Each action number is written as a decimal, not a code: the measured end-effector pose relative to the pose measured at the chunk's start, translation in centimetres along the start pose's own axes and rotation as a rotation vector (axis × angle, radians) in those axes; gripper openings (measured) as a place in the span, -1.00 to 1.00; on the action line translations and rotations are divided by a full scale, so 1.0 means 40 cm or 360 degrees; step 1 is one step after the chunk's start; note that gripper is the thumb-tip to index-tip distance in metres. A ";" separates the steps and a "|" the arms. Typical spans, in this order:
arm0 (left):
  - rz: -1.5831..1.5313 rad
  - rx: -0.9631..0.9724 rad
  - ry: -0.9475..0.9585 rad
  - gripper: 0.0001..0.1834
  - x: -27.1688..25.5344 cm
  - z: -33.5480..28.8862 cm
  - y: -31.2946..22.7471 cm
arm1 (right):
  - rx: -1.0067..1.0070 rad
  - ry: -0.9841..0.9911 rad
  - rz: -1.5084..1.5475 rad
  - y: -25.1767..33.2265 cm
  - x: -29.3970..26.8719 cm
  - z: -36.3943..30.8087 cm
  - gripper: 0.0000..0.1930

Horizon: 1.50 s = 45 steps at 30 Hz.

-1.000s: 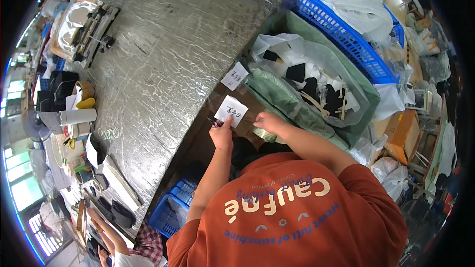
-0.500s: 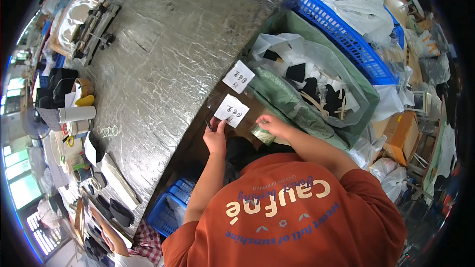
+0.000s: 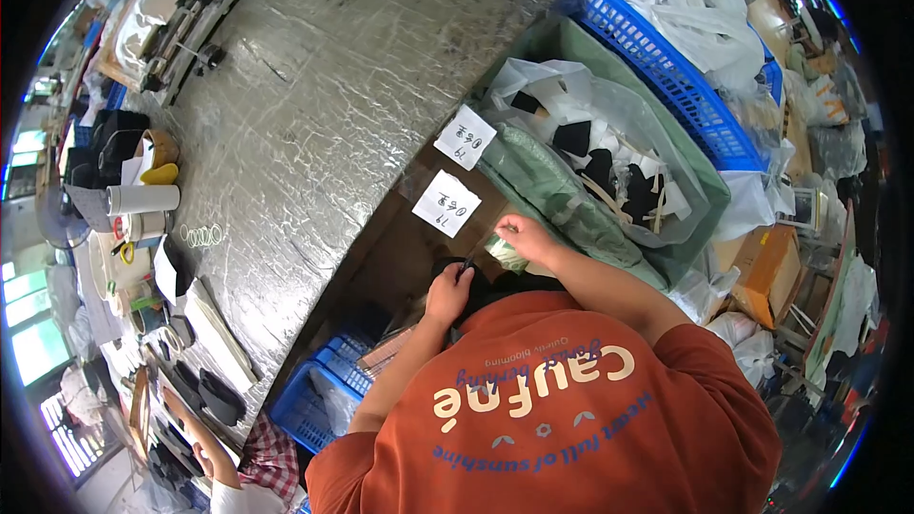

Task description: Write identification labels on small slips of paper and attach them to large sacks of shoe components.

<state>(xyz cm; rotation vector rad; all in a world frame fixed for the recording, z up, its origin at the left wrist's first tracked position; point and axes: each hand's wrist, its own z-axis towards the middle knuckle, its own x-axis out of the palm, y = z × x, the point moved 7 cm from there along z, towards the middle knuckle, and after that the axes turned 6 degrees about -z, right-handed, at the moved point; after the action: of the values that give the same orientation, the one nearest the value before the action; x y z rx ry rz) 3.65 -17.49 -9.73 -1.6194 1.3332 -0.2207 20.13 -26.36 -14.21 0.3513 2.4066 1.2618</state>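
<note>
My left hand (image 3: 447,294) is closed around a slim dark pen (image 3: 466,267), close to my chest. Ahead of it lies a white paper slip (image 3: 447,204) with handwriting, apart from the hand. A second handwritten slip (image 3: 466,137) sits farther off, by the table's edge. My right hand (image 3: 526,237) has its fingers curled together at the upper edge of a pale green and white bundle (image 3: 505,254). Whether those fingers grip the bundle or only touch it is hidden.
A grey, plastic-covered table (image 3: 286,124) spreads to the left. On the right stand a green bin (image 3: 700,186) of bagged black and white pieces and a blue basket (image 3: 666,57). Another blue basket (image 3: 309,409) is lower left, near another person's hand (image 3: 211,447).
My left hand has drawn back from the nearer slip toward my chest with the pen, leaving that slip uncovered. My right hand stays nearly in place.
</note>
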 end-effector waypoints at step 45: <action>-0.1789 -0.0517 -0.0261 -0.93 0.030 0.116 0.027 | -0.0045 -0.0049 -0.0621 -0.058 -0.116 -0.071 -0.83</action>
<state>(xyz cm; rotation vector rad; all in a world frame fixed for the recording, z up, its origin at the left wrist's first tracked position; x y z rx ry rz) 6.49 -15.78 -13.34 -2.4624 0.2078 -0.5338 22.88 -31.56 -13.59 -0.1048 2.2827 1.1008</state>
